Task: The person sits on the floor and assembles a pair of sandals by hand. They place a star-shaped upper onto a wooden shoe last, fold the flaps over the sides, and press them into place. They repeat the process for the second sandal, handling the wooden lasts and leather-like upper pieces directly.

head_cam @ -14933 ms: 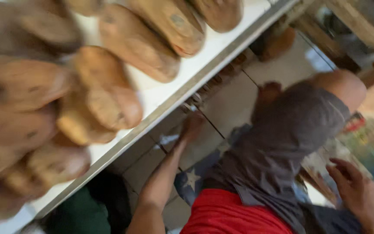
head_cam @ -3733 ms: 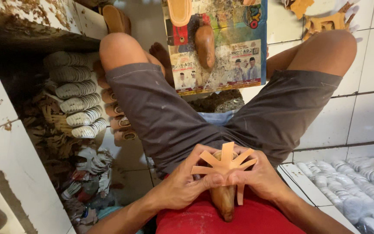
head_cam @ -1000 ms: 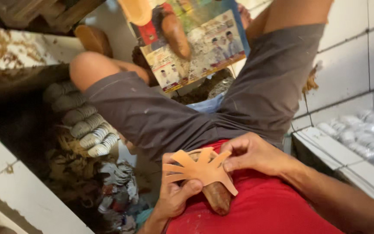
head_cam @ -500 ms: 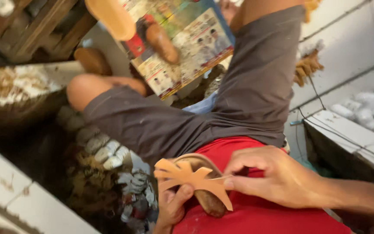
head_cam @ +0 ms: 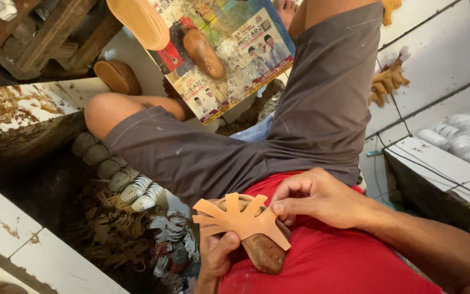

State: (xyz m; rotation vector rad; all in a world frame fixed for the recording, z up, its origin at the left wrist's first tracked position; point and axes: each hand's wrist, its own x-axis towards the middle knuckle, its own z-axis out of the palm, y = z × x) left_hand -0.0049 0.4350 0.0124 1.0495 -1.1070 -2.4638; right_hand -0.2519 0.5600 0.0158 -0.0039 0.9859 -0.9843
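I see tan leather cutout [head_cam: 240, 220] with splayed straps lying over wooden shoe last [head_cam: 262, 251], on lap by red shirt [head_cam: 327, 261]. Left hand [head_cam: 216, 253] clamps both from below, thumb on leather. Right hand [head_cam: 314, 197] pinches strap edge. Grip on last probably firm, partly hidden. Advice: centre cutout, pull straps evenly.

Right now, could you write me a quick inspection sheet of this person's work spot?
Surface: the lap, grey shorts and red shirt.
Job's things: tan cut-out piece with finger-like strips laid over a brown wooden shoe form.
Clutter: heaps of cut pieces, printed poster.
Hands: left hand grips from below; right hand pinches the piece.
Cables: thin dark cord.
Surroundings: white tiled ledges.
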